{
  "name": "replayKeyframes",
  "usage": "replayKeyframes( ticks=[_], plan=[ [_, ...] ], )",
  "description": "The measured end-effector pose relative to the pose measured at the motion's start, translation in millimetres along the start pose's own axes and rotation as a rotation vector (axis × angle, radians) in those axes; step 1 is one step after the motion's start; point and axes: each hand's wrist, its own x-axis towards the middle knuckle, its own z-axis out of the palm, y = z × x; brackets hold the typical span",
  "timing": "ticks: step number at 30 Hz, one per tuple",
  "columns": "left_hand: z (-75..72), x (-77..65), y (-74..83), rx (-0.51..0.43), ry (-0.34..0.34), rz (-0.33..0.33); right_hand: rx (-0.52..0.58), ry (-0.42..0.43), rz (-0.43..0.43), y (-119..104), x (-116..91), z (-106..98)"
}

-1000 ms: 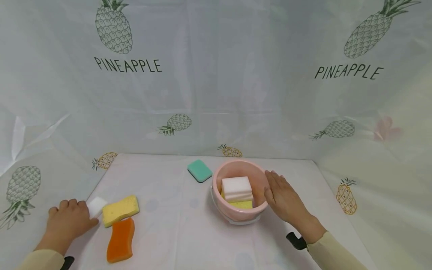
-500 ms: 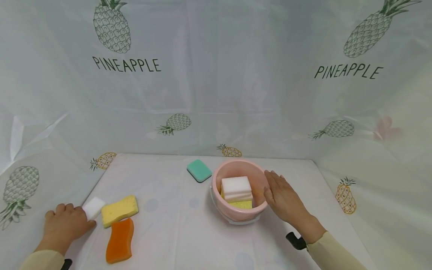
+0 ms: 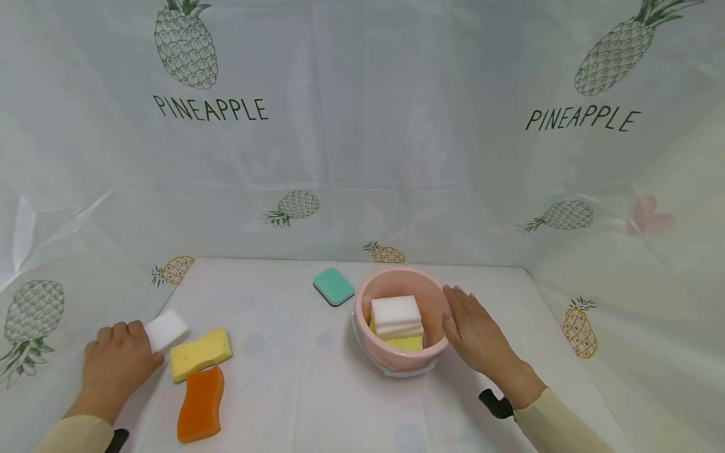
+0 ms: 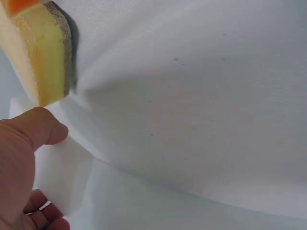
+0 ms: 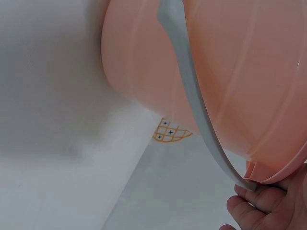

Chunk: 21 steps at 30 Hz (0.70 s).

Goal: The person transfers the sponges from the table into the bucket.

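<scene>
My left hand pinches a white sponge block at the table's left side; in the left wrist view thumb and fingers grip the sponge from opposite sides. Right beside it lies a yellow sponge with a dark scouring side, and nearer me a wavy orange sponge. My right hand rests with straight fingers against the right rim of a pink bucket. White sponges sit stacked on a yellow sponge inside the bucket. In the right wrist view my fingertips are at the handle joint.
A green sponge with a dark underside lies left of the bucket, toward the back. The bucket's grey-white handle hangs down its side. A pineapple-printed sheet rises behind and beside the white table.
My left hand has lifted the white sponge slightly and brought it a little forward and right, so more of it shows. The right hand stays at the bucket's rim.
</scene>
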Motion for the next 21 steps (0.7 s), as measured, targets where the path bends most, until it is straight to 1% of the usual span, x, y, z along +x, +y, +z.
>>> replayKeyframes(
  ticks=[5,6,11,12,15,18,19,21],
  plan=[
    [-6.6,5.1,11.3,-0.027,0.091,0.041,-0.006,-0.01,0.009,-0.7,0.0,-0.4],
    [-8.7,6.7,14.3,-0.03,0.101,0.048,-0.006,-0.011,0.011,-0.8,0.0,-0.5],
    [-22.3,16.2,37.0,-0.069,0.152,0.096,-0.007,-0.01,0.013,-1.2,-0.6,-0.7],
    [-25.8,17.9,42.8,-0.075,0.153,0.106,-0.007,-0.009,0.013,-1.2,-0.4,-0.6],
    [-37.9,23.0,62.8,-0.11,0.189,0.15,-0.014,-0.006,0.011,-1.5,0.1,-0.2],
    [-51.9,27.8,86.5,-0.151,0.265,0.232,-0.016,0.0,0.005,-1.8,0.9,-0.8],
    [-56.6,29.5,95.6,-0.168,0.307,0.267,-0.017,0.0,0.004,-2.0,1.0,-1.2],
    [-67.8,32.0,114.6,-0.184,0.366,0.337,-0.018,0.004,-0.002,-1.6,1.1,-1.9]
  ],
)
